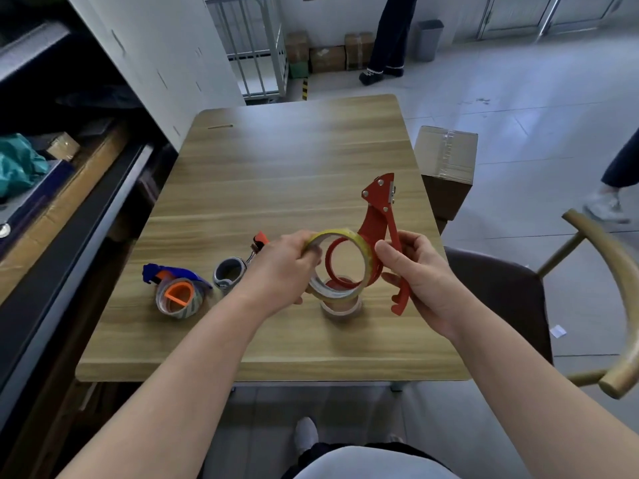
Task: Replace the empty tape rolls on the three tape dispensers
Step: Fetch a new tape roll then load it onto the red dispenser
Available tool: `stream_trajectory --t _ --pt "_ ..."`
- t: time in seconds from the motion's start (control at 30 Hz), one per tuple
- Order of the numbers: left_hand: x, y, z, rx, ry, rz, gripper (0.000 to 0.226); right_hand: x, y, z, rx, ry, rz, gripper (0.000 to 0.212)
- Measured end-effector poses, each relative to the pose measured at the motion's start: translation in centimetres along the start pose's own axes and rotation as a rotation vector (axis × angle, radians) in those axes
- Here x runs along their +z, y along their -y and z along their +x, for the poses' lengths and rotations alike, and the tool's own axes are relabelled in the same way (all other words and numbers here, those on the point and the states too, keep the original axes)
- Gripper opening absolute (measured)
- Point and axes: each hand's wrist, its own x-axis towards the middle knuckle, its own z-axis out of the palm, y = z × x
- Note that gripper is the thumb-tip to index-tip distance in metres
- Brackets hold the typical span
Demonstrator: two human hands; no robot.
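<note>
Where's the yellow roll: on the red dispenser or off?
Off: left hand holds roll tilted before dispenser; its red hub shows off-centre through the hole.

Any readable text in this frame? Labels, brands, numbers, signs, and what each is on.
None readable.
red tape dispenser: no marking shows.
tape roll: no print shows.
cardboard box beside the table: plain, taped seam only.
white slip on the floor: too small to read.
far boxes by the wall: too blurred to read.
</note>
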Motion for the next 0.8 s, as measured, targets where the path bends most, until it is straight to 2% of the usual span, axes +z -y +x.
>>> stream_trajectory --t 0.13,0.33,0.43,0.53,0.63,0.73,0.8 --pt "0.6 -0.2 -0.2 0.04 -0.04 -0.031 0.027 0.3 -0.5 -0.5 0.001 0.031 0.038 0.082" --pt "1.5 0.2 -0.5 0.038 -0.044 -0.02 0.027 0.2 -0.4 -0.7 0.004 0.051 0.053 0.062" --pt "1.6 0.6 -0.6 0.034 0.017 -0.163 0.019 -0.2 -0.5 -0.4 0.006 0.049 0.073 0.051" --pt "1.2 0.7 -0.6 0.018 0.135 -0.216 0.018 -0.6 -0.5 -0.2 0.004 0.048 0.046 0.049" --pt "0.7 0.1 -0.8 -0.095 0.26 -0.506 0.021 -0.6 -0.3 0.0 -0.011 0.059 0.007 0.05" --pt "0.5 -0.1 -0.9 -0.153 0.263 -0.714 0.025 -0.4 0.0 0.1 -0.044 0.057 -0.01 0.055" --pt "0.5 -0.1 -1.0 -0.165 0.244 -0.765 0.027 -0.3 0.1 0.1 -0.052 0.057 -0.006 0.055"
